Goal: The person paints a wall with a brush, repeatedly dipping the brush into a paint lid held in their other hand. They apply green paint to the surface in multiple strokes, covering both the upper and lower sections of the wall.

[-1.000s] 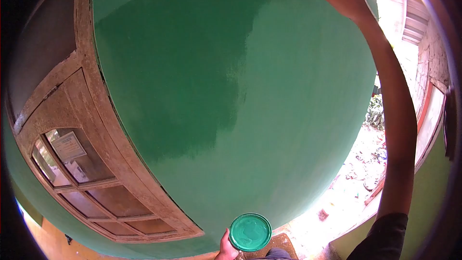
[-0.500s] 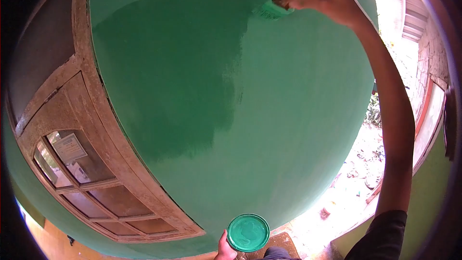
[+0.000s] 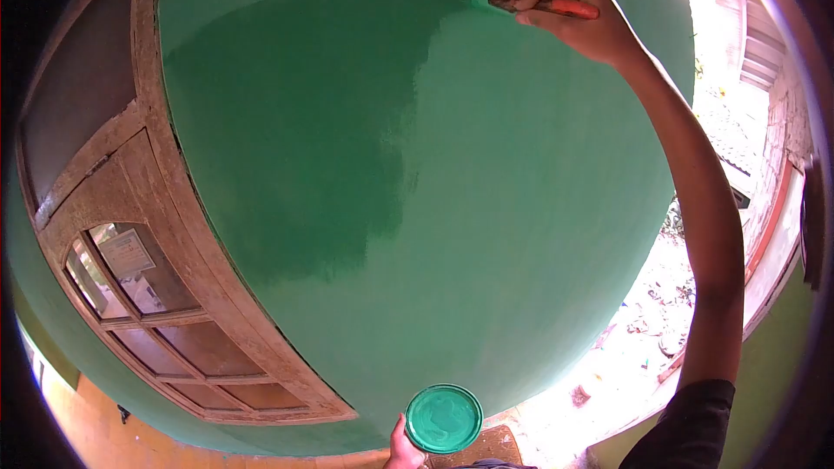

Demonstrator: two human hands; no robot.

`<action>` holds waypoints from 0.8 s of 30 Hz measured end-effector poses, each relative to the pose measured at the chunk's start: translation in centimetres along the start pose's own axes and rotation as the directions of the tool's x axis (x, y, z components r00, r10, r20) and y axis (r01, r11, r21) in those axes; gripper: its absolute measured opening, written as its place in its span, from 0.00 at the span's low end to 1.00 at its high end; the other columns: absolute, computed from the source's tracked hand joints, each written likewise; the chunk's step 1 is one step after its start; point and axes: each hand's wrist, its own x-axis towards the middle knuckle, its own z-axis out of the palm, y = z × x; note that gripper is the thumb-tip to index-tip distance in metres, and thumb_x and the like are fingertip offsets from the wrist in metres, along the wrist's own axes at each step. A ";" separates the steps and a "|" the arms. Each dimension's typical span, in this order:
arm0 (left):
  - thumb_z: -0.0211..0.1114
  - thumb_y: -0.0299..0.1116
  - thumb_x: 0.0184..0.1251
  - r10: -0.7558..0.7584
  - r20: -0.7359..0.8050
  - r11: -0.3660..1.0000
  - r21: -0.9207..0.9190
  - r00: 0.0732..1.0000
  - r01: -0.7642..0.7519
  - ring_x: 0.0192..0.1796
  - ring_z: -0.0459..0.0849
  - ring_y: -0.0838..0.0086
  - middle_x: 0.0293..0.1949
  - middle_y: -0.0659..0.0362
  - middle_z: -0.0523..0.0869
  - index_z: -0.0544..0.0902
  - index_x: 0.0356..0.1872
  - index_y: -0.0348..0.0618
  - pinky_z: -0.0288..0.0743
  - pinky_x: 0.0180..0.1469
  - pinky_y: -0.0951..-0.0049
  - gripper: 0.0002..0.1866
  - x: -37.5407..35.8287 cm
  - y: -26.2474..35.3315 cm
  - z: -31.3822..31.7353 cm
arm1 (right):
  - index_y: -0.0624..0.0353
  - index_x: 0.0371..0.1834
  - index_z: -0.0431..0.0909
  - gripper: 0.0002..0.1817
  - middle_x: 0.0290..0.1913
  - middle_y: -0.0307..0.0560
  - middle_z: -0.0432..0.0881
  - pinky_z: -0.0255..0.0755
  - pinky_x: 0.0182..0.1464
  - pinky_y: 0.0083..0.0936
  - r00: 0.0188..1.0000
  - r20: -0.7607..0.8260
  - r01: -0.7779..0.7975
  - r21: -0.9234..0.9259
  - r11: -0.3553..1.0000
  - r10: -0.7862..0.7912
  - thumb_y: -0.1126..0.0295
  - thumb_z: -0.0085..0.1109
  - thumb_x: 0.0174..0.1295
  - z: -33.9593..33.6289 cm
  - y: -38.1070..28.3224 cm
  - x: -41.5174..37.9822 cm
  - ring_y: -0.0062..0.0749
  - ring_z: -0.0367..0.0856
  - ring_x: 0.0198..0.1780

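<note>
My right hand (image 3: 578, 17) is raised high and closed around a paintbrush (image 3: 569, 8) with an orange handle. Its green-coated bristles meet the wall (image 3: 512, 182) at the upper right border of a darker green painted patch (image 3: 295, 122). Low in view, my left hand (image 3: 404, 447) grips the side of a round tub of green paint (image 3: 444, 418). The tub is uncovered, and its paint surface faces up toward me. Only the thumb and part of the left hand show; its other fingers are hidden beneath the tub.
A weathered wooden door frame with glass panes (image 3: 195, 347) borders the wall on the left. Behind the tub is a brown surface (image 3: 491, 447). Bright outdoor ground (image 3: 630, 347) shows past the wall's right edge, with a light green wall (image 3: 769, 365) at lower right.
My right hand has shifted slightly, bringing the brush tip up the wall along the dark patch's edge. The camera view has turned a little; my left hand still holds the paint tub.
</note>
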 end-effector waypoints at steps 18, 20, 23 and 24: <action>0.44 0.59 0.80 0.011 -0.110 1.000 0.019 0.994 -0.009 0.70 0.75 0.55 0.69 0.53 0.78 0.73 0.70 0.46 0.67 0.72 0.47 0.32 -0.6 -3.2 5.8 | 0.63 0.35 0.83 0.02 0.35 0.40 0.87 0.77 0.48 0.18 0.994 0.107 -0.047 0.079 0.996 0.038 0.78 0.67 0.62 -1.6 1.8 -1.3 0.20 0.86 0.43; 0.45 0.59 0.79 0.045 -0.085 0.999 0.028 0.995 -0.043 0.70 0.75 0.55 0.68 0.53 0.78 0.73 0.70 0.46 0.68 0.72 0.47 0.32 0.1 -3.6 5.5 | 0.64 0.34 0.82 0.02 0.33 0.39 0.86 0.77 0.48 0.18 0.992 0.130 -0.034 0.207 0.978 0.008 0.79 0.67 0.62 -2.7 1.9 -1.1 0.21 0.86 0.45; 0.45 0.59 0.79 0.056 -0.067 0.998 0.023 0.996 -0.054 0.69 0.76 0.55 0.68 0.53 0.78 0.73 0.70 0.46 0.68 0.71 0.47 0.32 0.5 -3.8 5.6 | 0.65 0.34 0.82 0.02 0.33 0.39 0.86 0.76 0.46 0.18 0.960 -0.208 0.219 0.152 0.964 -0.185 0.79 0.66 0.61 -1.3 4.0 -1.0 0.20 0.86 0.43; 0.45 0.59 0.79 0.053 -0.070 0.998 0.023 0.996 -0.052 0.69 0.76 0.55 0.68 0.53 0.78 0.73 0.70 0.46 0.68 0.71 0.47 0.32 0.4 -3.9 5.8 | 0.65 0.34 0.82 0.02 0.33 0.39 0.86 0.76 0.46 0.18 0.961 -0.206 0.216 0.154 0.964 -0.182 0.79 0.66 0.61 -1.1 4.2 -1.6 0.20 0.86 0.43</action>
